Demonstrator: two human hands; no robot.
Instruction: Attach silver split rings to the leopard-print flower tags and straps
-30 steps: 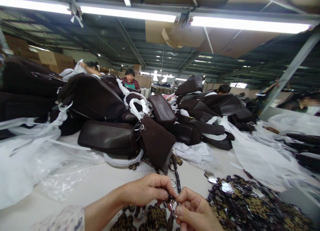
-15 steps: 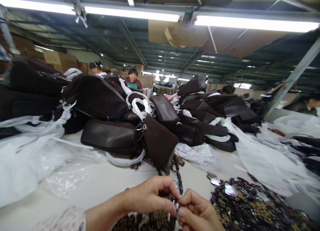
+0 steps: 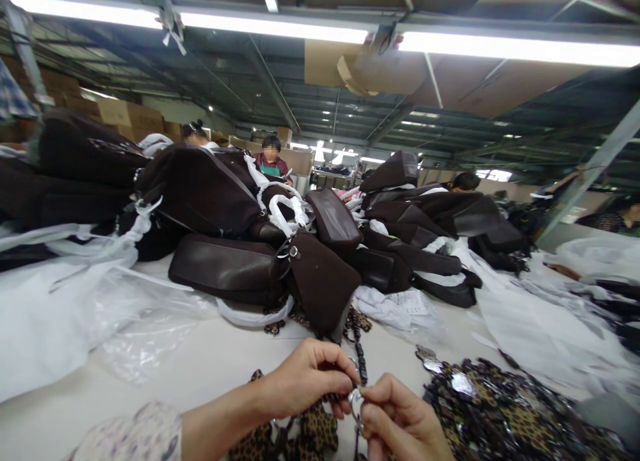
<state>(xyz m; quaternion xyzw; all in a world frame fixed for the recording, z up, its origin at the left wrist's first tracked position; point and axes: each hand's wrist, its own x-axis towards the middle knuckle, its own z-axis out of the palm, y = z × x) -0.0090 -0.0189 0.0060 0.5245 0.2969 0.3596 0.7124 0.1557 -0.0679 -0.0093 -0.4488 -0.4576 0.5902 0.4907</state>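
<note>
- Right hand [image 3: 400, 418]: thumb and forefinger clamped on a silver metal ring [image 3: 355, 401], the ring showing just past the fingertips.
- Left hand [image 3: 313, 378]: thumb and forefinger tips close together right beside the ring; whether they gripped something small, could not tell.
- Hands faced each other, fingertips nearly meeting, ring between them, held above the near edge of the bench [image 3: 210, 368].
- Left forearm came out of a pale patterned sleeve [image 3: 143, 434].
- Leopard-print charms [image 3: 315, 429] lay on the bench below the left hand, partly hidden by it.
- Dark beaded strand [image 3: 359, 348] lay on the bench just beyond the fingertips, running toward the bags.
- Big heap of charms [image 3: 520, 414], leopard print and dark bits with some shiny silver patches, sat to the right of the right hand.
- Dark brown bag [image 3: 323, 278] leaned in front of the bag pile, nearest the hands; another bag [image 3: 225, 264] lay on its side just left of it.
- White-wrapped handle [image 3: 287, 211] stuck up behind the front bag.
- Crumpled white wrapping [image 3: 395, 308] lay right of the front bag, on the bench.
- Clear plastic sheeting [image 3: 140, 344] spread over the bench at left.
- Co-worker in a green apron [image 3: 270, 170] was behind the pile, well apart from the hands.
</note>
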